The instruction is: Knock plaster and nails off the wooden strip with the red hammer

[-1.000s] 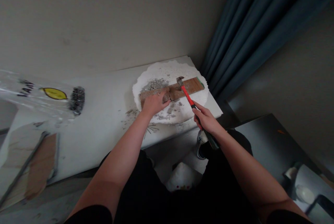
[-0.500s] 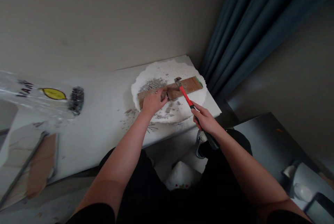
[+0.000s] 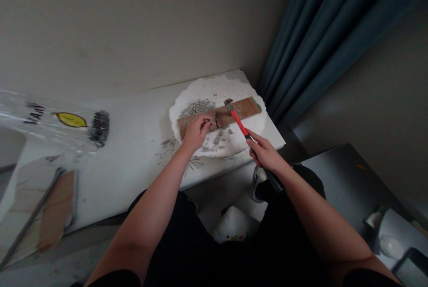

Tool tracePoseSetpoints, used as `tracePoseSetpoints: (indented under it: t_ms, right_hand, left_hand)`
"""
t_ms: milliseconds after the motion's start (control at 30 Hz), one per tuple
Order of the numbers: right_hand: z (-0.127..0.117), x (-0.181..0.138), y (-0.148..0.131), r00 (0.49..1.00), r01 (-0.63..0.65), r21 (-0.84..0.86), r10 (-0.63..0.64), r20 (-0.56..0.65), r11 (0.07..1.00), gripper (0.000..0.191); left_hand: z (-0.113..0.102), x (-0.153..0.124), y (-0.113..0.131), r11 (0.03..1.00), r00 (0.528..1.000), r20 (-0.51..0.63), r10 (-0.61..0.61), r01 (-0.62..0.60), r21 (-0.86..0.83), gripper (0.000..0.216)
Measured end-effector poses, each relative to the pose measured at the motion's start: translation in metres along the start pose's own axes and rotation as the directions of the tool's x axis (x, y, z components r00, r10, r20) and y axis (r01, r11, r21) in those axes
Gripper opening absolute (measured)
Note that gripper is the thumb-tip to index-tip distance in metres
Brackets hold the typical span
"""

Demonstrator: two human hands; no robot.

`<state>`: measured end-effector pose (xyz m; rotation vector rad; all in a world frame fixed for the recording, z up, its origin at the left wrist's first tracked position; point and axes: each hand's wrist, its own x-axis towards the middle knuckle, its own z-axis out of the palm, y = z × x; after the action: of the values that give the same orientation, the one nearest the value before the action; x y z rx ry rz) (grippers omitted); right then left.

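A brown wooden board (image 3: 245, 108), cracked near its middle, lies on a round white foam pad (image 3: 217, 88) at the table's right end. My left hand (image 3: 196, 132) rests over the board's left part, fingertips pinched together on something too small to make out. My right hand (image 3: 265, 153) grips the red-and-black handle of a hammer (image 3: 238, 122). Its metal head sits on the board just right of the crack. Grey rubble (image 3: 198, 107) and chips lie around the board.
The white table (image 3: 133, 144) stands against a beige wall, with a dark blue curtain (image 3: 321, 37) to the right. A clear plastic bag (image 3: 56, 122) with dark contents lies at the left. Cardboard pieces (image 3: 50, 211) sit lower left. A white object (image 3: 232, 224) lies on the floor below.
My left hand has lifted from flat on the board into a pinch at the crack. The hammer head has stayed in about the same spot.
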<state>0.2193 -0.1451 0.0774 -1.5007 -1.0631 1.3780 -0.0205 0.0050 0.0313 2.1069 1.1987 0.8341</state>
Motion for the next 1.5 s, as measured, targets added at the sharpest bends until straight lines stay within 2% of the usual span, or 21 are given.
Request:
tracePoseSetpoints:
  t_ms: [167,300,433,600,800,967,1133,1500]
  right_hand:
    - [0.001,0.000,0.000,1.000,-0.004,-0.004,0.004,-0.001,1.000,0.070]
    - [0.001,0.001,0.000,1.000,0.001,-0.015,-0.002,0.000,1.000,0.069]
    - [0.000,0.001,0.001,1.000,0.003,-0.018,-0.002,0.004,1.000,0.069]
    - [0.000,0.000,0.001,1.000,-0.005,-0.021,0.005,-0.001,1.000,0.068]
    - [-0.001,0.000,0.002,1.000,0.007,-0.028,-0.007,0.010,1.000,0.070]
    - [-0.001,0.000,0.003,1.000,0.008,-0.033,-0.008,0.012,0.999,0.068]
    - [0.000,0.000,0.003,1.000,-0.003,-0.033,0.003,-0.001,0.999,0.068]
    - [0.002,-0.001,-0.002,1.000,-0.017,-0.038,0.017,-0.012,0.999,0.067]
  left_hand:
    - [0.008,0.002,0.002,0.999,0.993,-0.120,-0.011,0.005,-0.054,0.018]
    - [0.013,0.002,-0.004,0.997,0.995,-0.066,-0.075,0.072,-0.040,0.017]
    - [0.011,0.000,-0.002,0.998,0.999,-0.030,-0.046,0.047,0.048,0.019]
    - [0.003,-0.001,0.001,0.990,0.997,-0.076,-0.012,0.022,0.137,0.023]
    - [0.006,-0.003,0.000,0.983,1.000,-0.005,0.015,-0.014,0.184,0.022]
    - [0.008,-0.006,0.003,0.981,0.999,-0.011,0.033,-0.030,0.193,0.023]
    - [0.007,-0.006,0.002,0.976,0.997,-0.068,0.034,-0.018,0.217,0.025]
    - [0.009,-0.007,-0.002,0.965,0.995,-0.050,0.084,-0.068,0.255,0.024]
